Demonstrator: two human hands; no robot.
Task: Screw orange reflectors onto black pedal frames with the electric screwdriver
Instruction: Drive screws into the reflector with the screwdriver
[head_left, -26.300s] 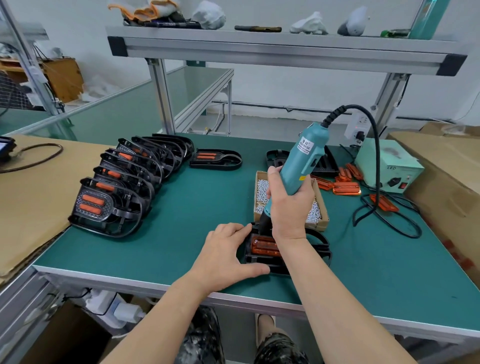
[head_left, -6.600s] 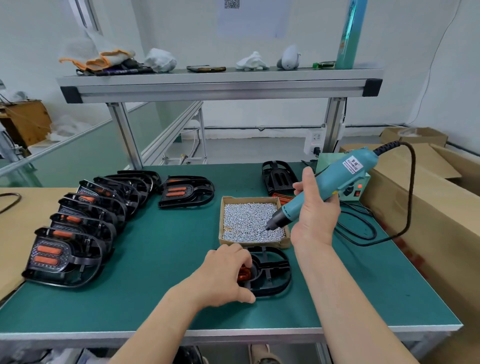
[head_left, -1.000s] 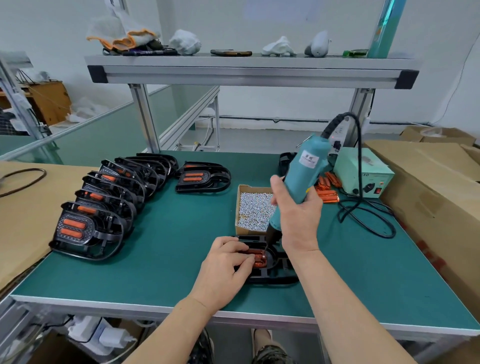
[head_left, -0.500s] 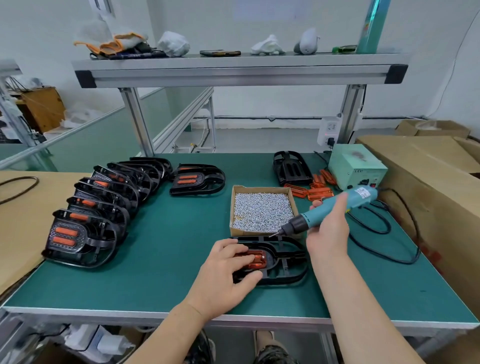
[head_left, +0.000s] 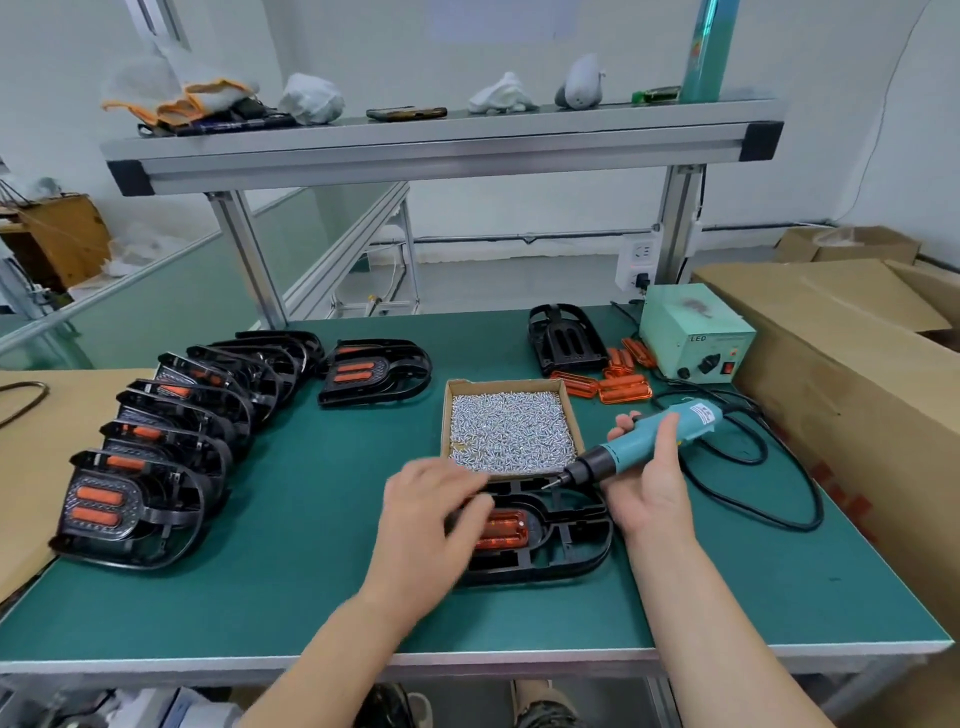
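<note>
The black plastic pedal frame (head_left: 566, 535) is lying flat on the green table mat (head_left: 311, 519), near the front edge and directly before me. It is showing a rounded outline with open ribs inside. One glossy, ribbed orange reflector (head_left: 504, 530) is sitting in its left middle part. My left hand (head_left: 431, 519) is lying over the left end of the frame and partly covering the reflector. The fingers are looking loosely stretched, but the hand is blurred, and I cannot tell if it is gripping or only resting. My right hand (head_left: 649, 493) is holding the teal electric screwdriver (head_left: 654, 441), with the fingers wrapping around its body. I am keeping the tool almost level, with its black nose and bit pointing left. The tip is hanging just over the far edge of the frame, apart from the reflector.

Just behind the frame a shallow brown cardboard tray (head_left: 569, 410) is standing, filled with small silver screws (head_left: 511, 426). Further back on the right, loose orange reflectors (head_left: 623, 387) are lying beside an empty black frame (head_left: 566, 338). On the left, a row of frames with orange strips fitted (head_left: 156, 441) is leaning one on another.

The pale green power box (head_left: 696, 332) is showing the word "LED" on its front. The screwdriver is carrying a white label (head_left: 704, 414), but its print is too small to read.
</note>
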